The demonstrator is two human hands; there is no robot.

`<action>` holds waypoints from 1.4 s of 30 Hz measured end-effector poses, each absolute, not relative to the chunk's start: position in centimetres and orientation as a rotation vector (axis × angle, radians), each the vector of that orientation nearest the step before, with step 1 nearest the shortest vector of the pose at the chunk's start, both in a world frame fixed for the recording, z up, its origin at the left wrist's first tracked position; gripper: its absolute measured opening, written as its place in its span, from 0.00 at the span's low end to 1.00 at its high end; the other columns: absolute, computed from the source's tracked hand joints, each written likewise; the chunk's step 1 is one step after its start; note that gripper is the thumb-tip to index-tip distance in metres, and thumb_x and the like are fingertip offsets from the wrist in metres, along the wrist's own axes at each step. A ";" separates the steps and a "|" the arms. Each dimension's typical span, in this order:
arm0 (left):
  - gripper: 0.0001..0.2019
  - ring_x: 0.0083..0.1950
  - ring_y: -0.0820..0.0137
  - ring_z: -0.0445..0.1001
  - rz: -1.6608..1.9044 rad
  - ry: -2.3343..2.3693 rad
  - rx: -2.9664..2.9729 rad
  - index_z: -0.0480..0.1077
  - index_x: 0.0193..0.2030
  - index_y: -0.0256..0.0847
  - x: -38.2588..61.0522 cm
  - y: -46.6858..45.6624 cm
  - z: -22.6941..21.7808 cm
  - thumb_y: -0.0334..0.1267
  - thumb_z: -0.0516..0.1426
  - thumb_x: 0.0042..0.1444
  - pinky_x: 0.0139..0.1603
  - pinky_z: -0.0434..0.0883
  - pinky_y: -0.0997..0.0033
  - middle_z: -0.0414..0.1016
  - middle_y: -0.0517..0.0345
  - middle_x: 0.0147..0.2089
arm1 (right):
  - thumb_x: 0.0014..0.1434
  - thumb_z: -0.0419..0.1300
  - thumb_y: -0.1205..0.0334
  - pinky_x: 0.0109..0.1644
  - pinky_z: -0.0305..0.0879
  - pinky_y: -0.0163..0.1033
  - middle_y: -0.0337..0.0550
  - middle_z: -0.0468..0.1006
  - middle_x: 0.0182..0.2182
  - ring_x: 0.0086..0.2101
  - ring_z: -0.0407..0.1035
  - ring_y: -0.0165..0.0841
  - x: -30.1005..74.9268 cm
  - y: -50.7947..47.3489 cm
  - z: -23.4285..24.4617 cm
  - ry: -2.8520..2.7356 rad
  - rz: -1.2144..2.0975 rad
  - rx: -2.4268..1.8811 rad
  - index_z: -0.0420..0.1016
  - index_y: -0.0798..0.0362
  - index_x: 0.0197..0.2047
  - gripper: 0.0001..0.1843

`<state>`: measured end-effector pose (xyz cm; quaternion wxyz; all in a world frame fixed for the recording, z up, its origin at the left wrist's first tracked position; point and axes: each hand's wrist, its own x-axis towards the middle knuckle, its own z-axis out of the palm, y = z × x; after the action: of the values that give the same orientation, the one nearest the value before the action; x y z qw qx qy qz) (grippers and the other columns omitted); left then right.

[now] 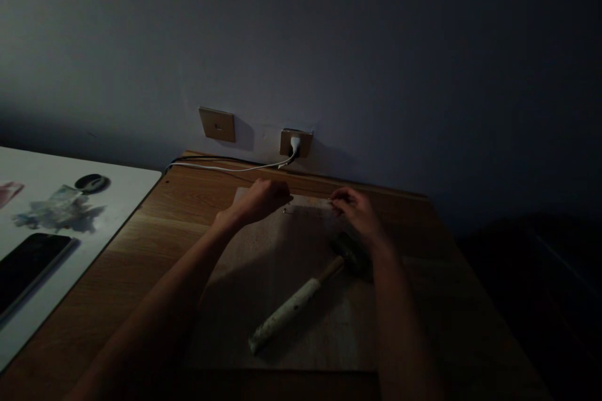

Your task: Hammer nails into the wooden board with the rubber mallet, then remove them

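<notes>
I see both hands at the far edge of the board [282, 301], centre of the frame, and I judge the step in hand to be setting a small metal piece, perhaps a nail [288, 210], before any striking. My left hand [263, 198] is clenched into a fist, knuckles up, resting on the board just above and left of that small glint; whether the fist grips anything I cannot tell (the light is very dim). My right hand [357, 210] lies a little to the right, fingers [339, 198] curled and pinched together at the board's back edge, seemingly holding something thin, though it is too dark to name. The hammer [305, 297] lies flat on the board, below the right hand, head near the wrist, pale handle pointing to the lower left, untouched. The next move, as I judge it, calls for a steady piece and one hand free to reach the hammer.
</notes>
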<state>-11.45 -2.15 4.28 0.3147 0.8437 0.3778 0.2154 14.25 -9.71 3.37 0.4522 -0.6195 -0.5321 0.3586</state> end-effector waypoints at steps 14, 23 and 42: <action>0.09 0.26 0.74 0.64 0.827 1.032 1.521 0.66 0.29 0.39 -10.4 -1.9 4.6 0.37 0.51 0.58 0.27 0.61 0.76 0.67 0.59 0.26 | 0.57 0.62 0.45 0.15 0.44 0.29 0.29 0.58 0.19 0.16 0.49 0.24 11.9 -9.2 4.5 -0.868 1.253 -1.146 0.65 0.48 0.29 0.17; 0.10 0.41 0.62 0.79 0.236 1.189 2.459 0.78 0.46 0.41 -10.5 -2.9 3.1 0.38 0.61 0.58 0.41 0.71 0.70 0.81 0.51 0.39 | 0.66 0.58 0.54 0.43 0.64 0.38 0.52 0.84 0.36 0.41 0.77 0.41 10.6 -9.9 2.3 -1.835 0.265 -2.319 0.79 0.53 0.36 0.14; 0.12 0.41 0.58 0.80 0.129 1.195 2.642 0.73 0.49 0.37 -9.9 -3.1 1.7 0.38 0.52 0.68 0.39 0.70 0.66 0.81 0.43 0.43 | 0.56 0.56 0.53 0.20 0.48 0.31 0.27 0.55 0.17 0.16 0.49 0.26 10.4 -9.6 4.7 -1.031 1.191 -1.263 0.66 0.49 0.27 0.10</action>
<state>-9.87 -3.12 1.71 0.1194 0.9037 0.4088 0.0441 10.42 -9.65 4.75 0.5325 -0.5295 -0.4323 0.4993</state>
